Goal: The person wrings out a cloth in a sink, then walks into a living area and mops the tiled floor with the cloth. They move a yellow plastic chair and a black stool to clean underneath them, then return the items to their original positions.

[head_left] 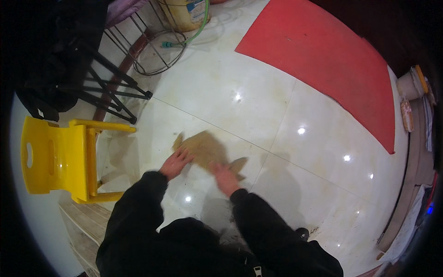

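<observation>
A tan-brown piece that looks like cardboard with flaps at its sides (204,147) is low over the tiled floor in front of me, blurred by motion. My left hand (176,165) lies at its near left edge, fingers stretched out over it. At the near right edge, my right hand (225,178) touches or overlaps the piece. That hand is smeared, so its fingers cannot be made out. Whether the piece rests on the floor or is lifted, I cannot tell.
A yellow plastic chair (57,159) stands at left, below a black folding frame (113,87). Beyond are a wire stand (159,64), a yellowish bucket (184,14) and a green hose (199,33). A red mat (318,55) covers the far right floor. A white tub (410,85) sits at the right.
</observation>
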Demonstrator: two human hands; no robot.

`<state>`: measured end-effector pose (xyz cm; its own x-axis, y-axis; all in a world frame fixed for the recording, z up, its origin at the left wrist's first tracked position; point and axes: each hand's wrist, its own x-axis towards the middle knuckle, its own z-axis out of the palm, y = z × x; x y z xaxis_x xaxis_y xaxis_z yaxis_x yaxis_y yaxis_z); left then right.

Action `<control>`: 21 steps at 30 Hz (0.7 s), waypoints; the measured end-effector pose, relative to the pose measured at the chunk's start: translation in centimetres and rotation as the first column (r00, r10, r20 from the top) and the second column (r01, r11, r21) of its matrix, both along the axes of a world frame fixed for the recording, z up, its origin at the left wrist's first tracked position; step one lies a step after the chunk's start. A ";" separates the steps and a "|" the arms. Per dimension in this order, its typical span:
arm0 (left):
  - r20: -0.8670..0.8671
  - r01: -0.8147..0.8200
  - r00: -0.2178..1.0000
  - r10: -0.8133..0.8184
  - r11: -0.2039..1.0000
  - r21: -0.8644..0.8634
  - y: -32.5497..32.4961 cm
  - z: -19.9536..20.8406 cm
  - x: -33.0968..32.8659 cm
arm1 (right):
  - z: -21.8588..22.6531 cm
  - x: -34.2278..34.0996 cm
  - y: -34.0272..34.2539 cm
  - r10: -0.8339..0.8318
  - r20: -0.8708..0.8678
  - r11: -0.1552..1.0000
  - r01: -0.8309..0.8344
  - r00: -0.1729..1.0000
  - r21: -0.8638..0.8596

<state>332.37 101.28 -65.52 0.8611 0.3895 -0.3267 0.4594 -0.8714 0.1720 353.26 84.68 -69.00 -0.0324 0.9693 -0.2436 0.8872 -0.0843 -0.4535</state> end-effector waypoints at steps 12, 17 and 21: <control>0.591 -0.024 0.803 0.077 0.995 -0.097 1.2 3.3 11.5 | 5.9 10.8 -4.9 -0.408 -0.756 0.843 0.529 0.511 -0.097; 0.721 0.426 0.590 -0.365 0.898 0.106 -3.9 -1.5 33.8 | 7.0 22.6 -13.7 -0.718 -0.206 0.651 0.746 0.665 0.143; 0.531 0.342 0.749 -0.397 0.917 0.205 -11.6 -5.8 38.7 | 1.1 21.5 -18.5 -0.775 0.155 0.632 0.762 0.613 0.142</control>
